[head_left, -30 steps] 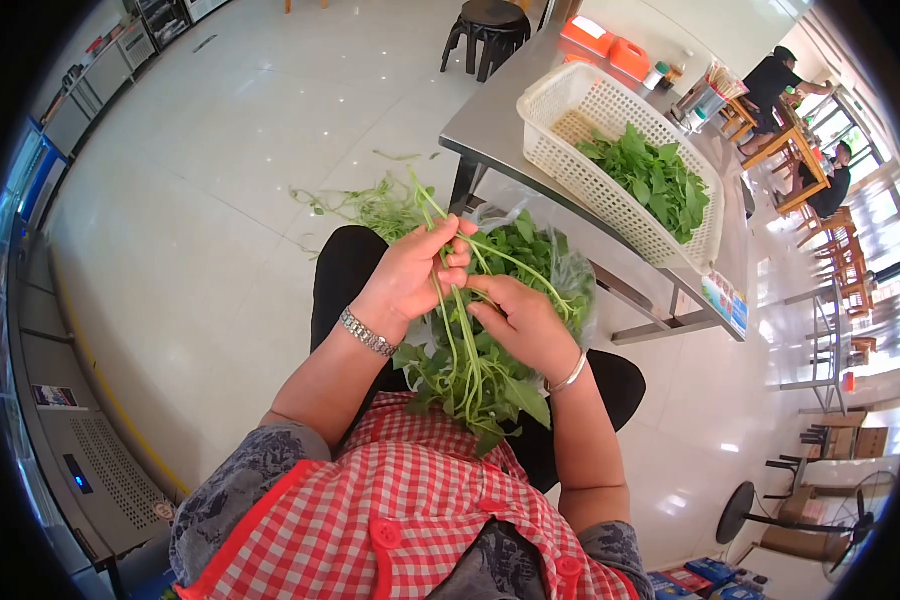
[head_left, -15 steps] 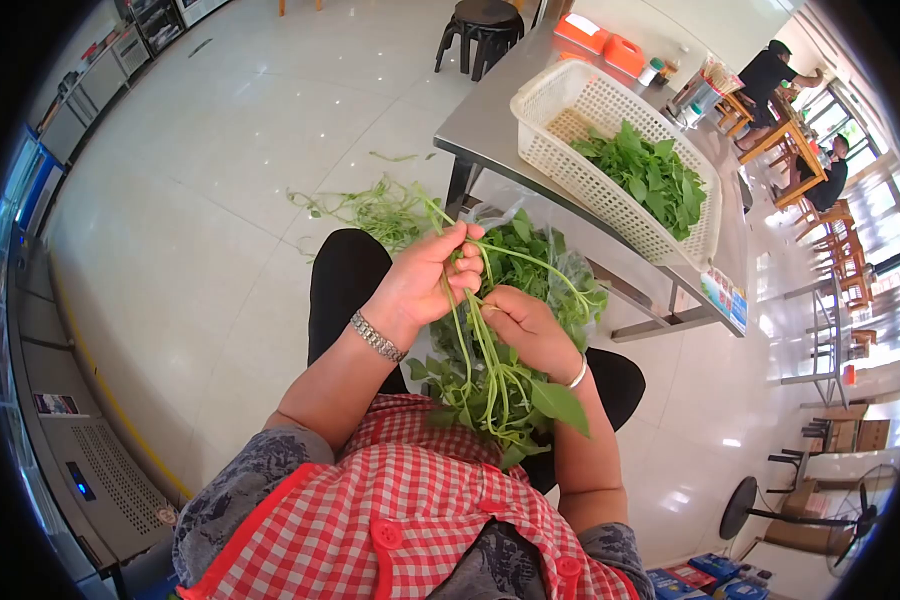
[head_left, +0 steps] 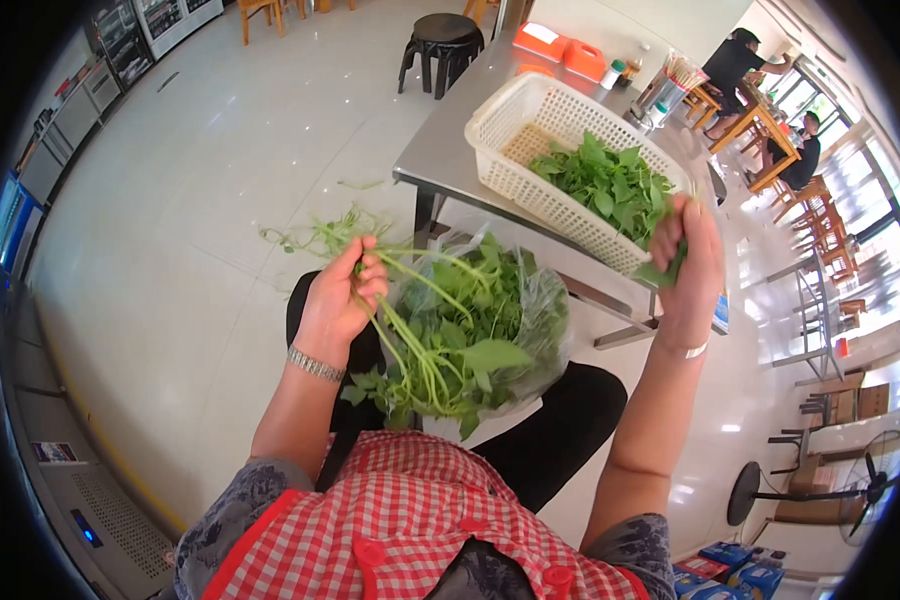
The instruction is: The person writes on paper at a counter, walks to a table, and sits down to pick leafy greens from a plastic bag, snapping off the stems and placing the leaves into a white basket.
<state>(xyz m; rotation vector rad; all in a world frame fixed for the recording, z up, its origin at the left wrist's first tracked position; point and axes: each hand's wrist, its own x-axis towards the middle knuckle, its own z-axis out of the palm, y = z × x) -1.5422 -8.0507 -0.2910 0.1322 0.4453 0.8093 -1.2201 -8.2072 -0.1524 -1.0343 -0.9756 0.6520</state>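
Observation:
My left hand [head_left: 348,290], with a metal watch band at the wrist, grips a bunch of long green stems [head_left: 425,365] that hang over my lap. Below them a clear plastic bag [head_left: 545,330] holds more leafy greens [head_left: 480,300]. My right hand [head_left: 688,255] is closed around a small green sprig [head_left: 663,272] at the right front side of the white basket [head_left: 570,205]. Picked leaves [head_left: 610,185] lie in that basket. The right fingers are partly blurred.
The basket stands on a steel table [head_left: 440,150] with orange containers [head_left: 583,60] and a holder of sticks [head_left: 670,85]. Loose stems [head_left: 340,230] lie on the floor. A black stool [head_left: 442,45] stands behind. Two people [head_left: 735,70] sit at far tables; a fan [head_left: 745,492] is at right.
My right hand has left the stems and moved right to the basket with a sprig. My left hand has shifted left with the bunch. The view has turned slightly, showing more of the bag.

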